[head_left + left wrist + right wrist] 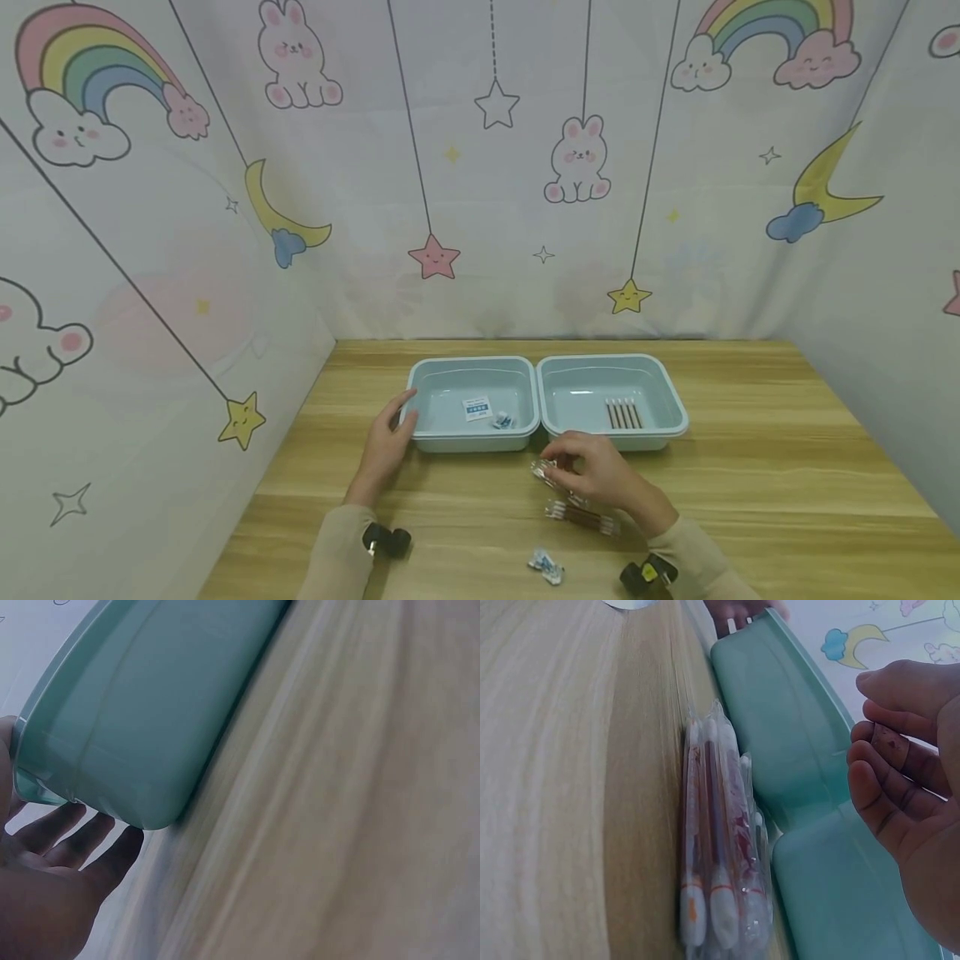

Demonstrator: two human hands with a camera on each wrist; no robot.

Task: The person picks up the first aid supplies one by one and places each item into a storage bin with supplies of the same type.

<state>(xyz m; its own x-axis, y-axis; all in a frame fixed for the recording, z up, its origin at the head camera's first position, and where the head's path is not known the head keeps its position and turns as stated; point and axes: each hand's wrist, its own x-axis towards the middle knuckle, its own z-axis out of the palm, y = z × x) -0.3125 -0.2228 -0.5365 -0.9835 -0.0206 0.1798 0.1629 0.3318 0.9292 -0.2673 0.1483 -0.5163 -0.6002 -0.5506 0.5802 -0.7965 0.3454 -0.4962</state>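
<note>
My left hand point(386, 442) touches the left end of a light blue plastic basin point(474, 435), its fingertips against the outer wall in the left wrist view. My right hand point(592, 473) hovers over clear-wrapped cotton swabs point(581, 517) with dark reddish shafts and white tips. In the right wrist view its loosely bent fingers stand apart from the wrapped swabs point(720, 847), with nothing visible between them. Another swab pack point(542, 472) lies under its fingertips in the head view. Inside the left basin are a flat white-and-blue packet point(476, 408) and a small crinkled wrapped piece point(503, 421).
A second blue basin point(611, 442) adjoins the first on the right, with several brown-shafted swabs point(624, 413) lined up inside. Near the front of the wooden table point(765, 500) lies a white-and-blue wrapped piece point(546, 567). Patterned cloth walls point(517, 183) enclose the back and sides.
</note>
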